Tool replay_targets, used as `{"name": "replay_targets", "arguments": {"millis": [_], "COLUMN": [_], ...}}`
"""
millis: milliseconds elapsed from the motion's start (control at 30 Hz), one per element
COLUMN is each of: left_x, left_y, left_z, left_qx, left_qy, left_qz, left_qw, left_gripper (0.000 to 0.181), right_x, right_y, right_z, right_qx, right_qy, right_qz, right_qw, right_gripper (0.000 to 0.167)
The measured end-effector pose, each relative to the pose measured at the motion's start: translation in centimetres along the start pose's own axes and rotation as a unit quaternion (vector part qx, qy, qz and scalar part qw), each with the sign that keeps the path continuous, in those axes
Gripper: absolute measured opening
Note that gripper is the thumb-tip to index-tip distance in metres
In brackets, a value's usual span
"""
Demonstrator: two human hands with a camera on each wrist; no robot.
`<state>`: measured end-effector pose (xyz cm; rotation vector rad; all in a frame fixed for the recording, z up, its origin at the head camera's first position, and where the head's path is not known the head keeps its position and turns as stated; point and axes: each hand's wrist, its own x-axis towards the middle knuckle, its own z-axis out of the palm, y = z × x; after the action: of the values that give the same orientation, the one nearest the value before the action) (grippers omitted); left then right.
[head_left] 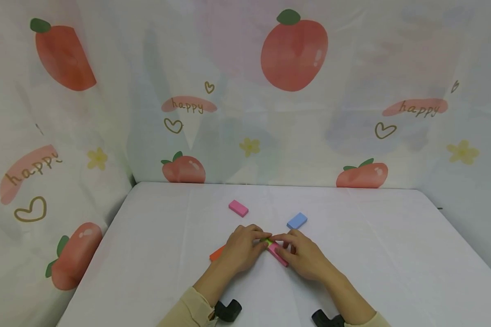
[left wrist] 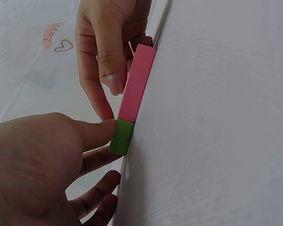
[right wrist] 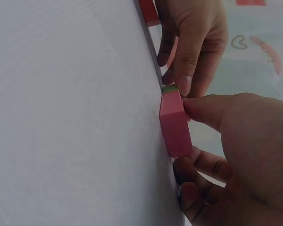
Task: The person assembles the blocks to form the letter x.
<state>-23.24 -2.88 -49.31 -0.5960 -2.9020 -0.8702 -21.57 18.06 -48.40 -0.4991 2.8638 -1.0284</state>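
A pink block (head_left: 278, 254) and a green block (left wrist: 122, 136) lie end to end on the white table, touching. My left hand (head_left: 243, 249) pinches the green block at the far end, thumb on its side and forefinger behind. My right hand (head_left: 307, 256) holds the pink block between thumb and fingers; in the left wrist view its forefinger reaches down to where the two blocks meet. The right wrist view shows the near end of the pink block (right wrist: 177, 134) facing the camera, with the green one mostly hidden beyond it.
Beside my left hand an orange block (head_left: 217, 253) is partly covered by that hand. Farther back lie another pink block (head_left: 238, 208) and a blue block (head_left: 297, 220), the blue just beyond my right hand. A fruit-printed cloth (head_left: 229, 136) stands behind the table.
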Motion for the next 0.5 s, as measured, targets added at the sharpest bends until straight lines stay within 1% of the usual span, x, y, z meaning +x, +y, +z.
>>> {"name": "replay_targets", "arguments": {"millis": [100, 333, 500], "left_x": [0.01, 0.03, -0.08], "left_y": [0.04, 0.09, 0.17], "left_z": [0.02, -0.01, -0.1], "left_qx": [0.003, 0.011, 0.016], "left_qy": [0.0, 0.001, 0.001], "left_qz": [0.001, 0.003, 0.003], "left_qw": [1.0, 0.9999, 0.9999], "left_gripper": [0.029, 0.028, 0.028], "right_x": [-0.06, -0.12, -0.14], "right_y": [-0.06, -0.14, -0.15], "right_z": [0.0, -0.05, -0.06], "right_qx": [-0.001, 0.001, 0.005], "right_qy": [-0.002, -0.011, -0.012], "right_qz": [-0.001, 0.014, 0.008], "right_qw": [1.0, 0.9998, 0.9999], "right_gripper": [0.029, 0.032, 0.032]}}
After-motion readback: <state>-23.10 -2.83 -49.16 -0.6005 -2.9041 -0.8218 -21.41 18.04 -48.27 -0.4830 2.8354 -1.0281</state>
